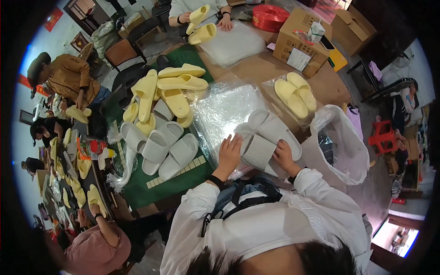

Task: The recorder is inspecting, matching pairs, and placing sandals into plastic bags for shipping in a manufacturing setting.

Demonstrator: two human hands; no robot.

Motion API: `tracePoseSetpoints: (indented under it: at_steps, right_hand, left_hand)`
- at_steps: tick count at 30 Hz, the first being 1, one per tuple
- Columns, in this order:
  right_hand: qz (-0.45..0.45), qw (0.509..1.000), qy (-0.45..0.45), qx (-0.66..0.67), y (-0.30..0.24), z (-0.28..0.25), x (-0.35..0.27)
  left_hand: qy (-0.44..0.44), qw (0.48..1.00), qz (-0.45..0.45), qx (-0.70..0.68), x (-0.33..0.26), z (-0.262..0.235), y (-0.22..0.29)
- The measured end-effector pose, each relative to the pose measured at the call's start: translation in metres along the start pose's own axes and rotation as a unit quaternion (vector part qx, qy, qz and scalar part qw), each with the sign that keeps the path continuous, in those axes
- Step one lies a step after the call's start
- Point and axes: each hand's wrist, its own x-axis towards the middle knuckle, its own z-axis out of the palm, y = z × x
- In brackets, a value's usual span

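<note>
A pair of grey slide slippers lies in front of me on the near side of a stack of clear plastic bags (219, 107). The nearer grey slipper (257, 152) has its ribbed strap facing up, and the farther grey slipper (271, 126) lies partly behind it. My left hand (230, 150) rests beside the pair's left side, fingers stretched out over the plastic. On the other side my right hand (284, 156) grips the nearer slipper's right edge with bent fingers. What lies under my palms is hidden.
Left of the bags, yellow slippers (180, 82) and grey slippers (156, 146) pile on a green mat (137, 189). A bagged yellow pair (294, 95) lies beyond my right hand, near a white sack (341, 153). Across the table stand a cardboard box (293, 39) and a person handling yellow slippers (201, 33).
</note>
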Motion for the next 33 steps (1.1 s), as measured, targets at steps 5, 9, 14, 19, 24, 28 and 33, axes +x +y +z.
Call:
tracePoseSetpoints:
  at_steps: [5,9,14,19,24,28,33]
  right_hand:
    - [0.011,0.995,0.065,-0.079,0.012,0.006,0.000]
    - [0.009,0.995,0.040,-0.087,0.004,0.015,0.013]
    - [-0.025,0.996,0.020,-0.087,-0.001,0.024,0.015]
    - [-0.075,0.994,0.029,-0.071,-0.011,0.025,0.016]
    - [-0.052,0.997,0.021,-0.055,-0.016,0.037,0.019]
    - [-0.027,0.990,0.061,-0.123,-0.020,0.055,0.034]
    - [0.048,0.965,0.019,-0.259,-0.034,0.074,0.057]
  left_hand:
    - [-0.021,0.999,0.032,-0.009,0.002,0.000,0.012]
    - [-0.039,0.998,0.038,-0.019,-0.002,0.006,0.022]
    - [-0.066,0.994,0.076,-0.042,0.000,0.002,0.025]
    - [-0.091,0.987,0.113,-0.069,-0.002,-0.005,0.015]
    - [-0.154,0.964,0.181,-0.118,-0.006,-0.020,0.022]
    - [-0.152,0.961,0.196,-0.124,-0.015,-0.034,0.034]
    - [-0.153,0.968,0.106,-0.166,-0.032,-0.067,0.040]
